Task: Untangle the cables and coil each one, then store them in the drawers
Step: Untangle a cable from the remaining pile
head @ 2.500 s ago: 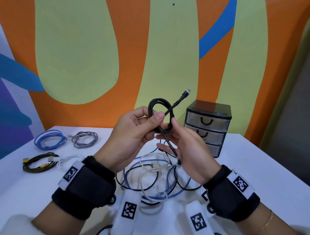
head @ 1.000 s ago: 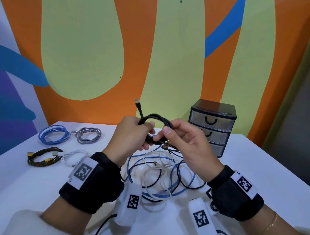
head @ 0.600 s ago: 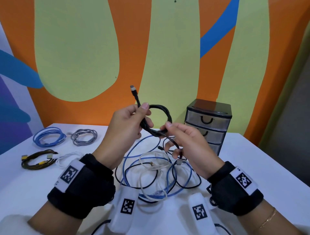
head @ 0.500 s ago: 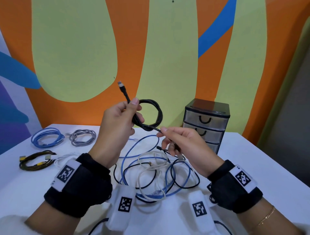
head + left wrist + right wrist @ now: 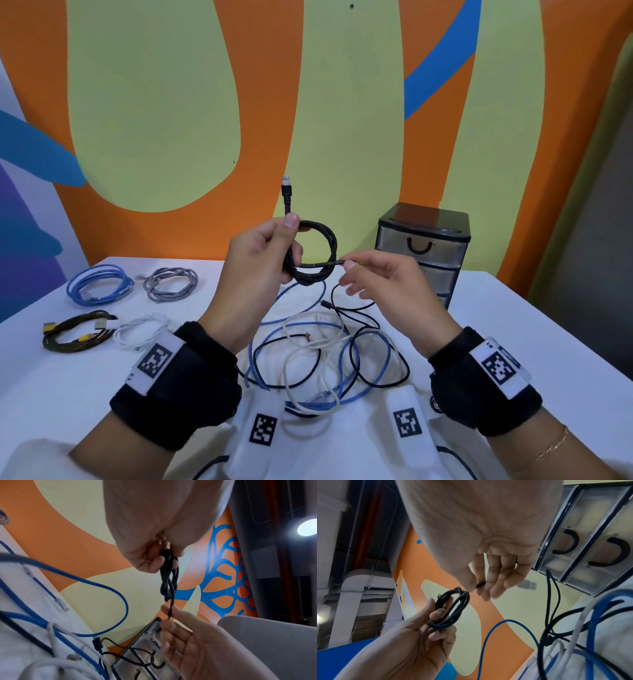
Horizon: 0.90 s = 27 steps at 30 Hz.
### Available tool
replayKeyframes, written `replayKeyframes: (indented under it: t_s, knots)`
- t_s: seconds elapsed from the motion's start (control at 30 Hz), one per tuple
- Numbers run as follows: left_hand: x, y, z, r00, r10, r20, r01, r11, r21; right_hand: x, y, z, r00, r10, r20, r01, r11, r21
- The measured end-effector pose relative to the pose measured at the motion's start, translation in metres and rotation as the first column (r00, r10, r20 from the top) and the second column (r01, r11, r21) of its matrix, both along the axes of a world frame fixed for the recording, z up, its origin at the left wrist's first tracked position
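Head view: the left hand (image 5: 255, 260) holds a black braided cable (image 5: 317, 255) up above the worktop (image 5: 513, 342), its fingers curled round the finished loops so the coil cannot spring apart, one plug standing upright above the thumb. The right hand (image 5: 387, 287) pinches the free tail between thumb and forefinger and draws it sideways across the coil (probably to wrap it round the loops as a tie). Its remaining fingers are spread loosely; the right wrist view is too blurred to show the tail's end. Directly below lies the unsorted tangle (image 5: 325, 356) of blue, white and black leads. Four coiled cables (image 5: 130, 308) are laid aside at the left. The small drawer unit (image 5: 423, 246), all drawers closed, stands behind the right hand near the wall. The worktop is plain white; the wall behind bears an orange, pale-green and blue mural (image 5: 171, 102).
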<state>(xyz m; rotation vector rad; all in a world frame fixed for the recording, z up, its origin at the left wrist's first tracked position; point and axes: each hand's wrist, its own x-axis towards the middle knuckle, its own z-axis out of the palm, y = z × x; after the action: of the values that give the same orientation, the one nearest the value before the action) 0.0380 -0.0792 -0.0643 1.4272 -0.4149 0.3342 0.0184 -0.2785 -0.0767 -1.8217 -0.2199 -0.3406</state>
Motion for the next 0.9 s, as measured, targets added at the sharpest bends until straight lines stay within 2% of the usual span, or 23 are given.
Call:
replayKeyframes:
  t_s: [0.1, 0.23, 0.3, 0.43, 0.57, 0.73, 0.9]
  knots:
    - [-0.001, -0.003, -0.002, 0.999, -0.032, 0.043, 0.033, 0.999, -0.018, 0.000, 0.003, 0.002, 0.984, 0.114, -0.140, -0.080, 0.971, 0.226]
    - [-0.005, -0.004, 0.000, 0.993, -0.022, 0.117, 0.030, 0.997, -0.068, 0.000, 0.006, -0.005, 0.960, 0.185, -0.210, -0.129, 0.959, 0.253]
    - [-0.005, -0.005, 0.001, 0.991, -0.037, 0.127, 0.044, 0.997, -0.056, 0.000, 0.008, -0.009, 0.961, 0.203, -0.189, -0.146, 0.949, 0.278]
    - [-0.006, -0.009, -0.002, 0.991, -0.083, 0.110, 0.087, 0.996, -0.035, 0.000, 0.010, -0.009, 0.976, 0.214, -0.042, -0.183, 0.910, 0.372]
    - [-0.004, -0.010, -0.003, 0.994, -0.047, 0.096, 0.053, 0.997, -0.064, -0.002, 0.010, -0.006, 0.967, 0.255, 0.009, -0.248, 0.928, 0.279]
    - [-0.004, -0.009, -0.003, 0.995, -0.016, 0.095, 0.025, 0.995, -0.094, -0.003, 0.008, -0.007, 0.958, 0.287, -0.020, -0.281, 0.947, 0.158]
    - [-0.004, -0.009, -0.003, 0.997, 0.024, 0.077, -0.016, 0.994, -0.105, -0.006, 0.008, -0.005, 0.945, 0.328, -0.003, -0.322, 0.929, 0.183]
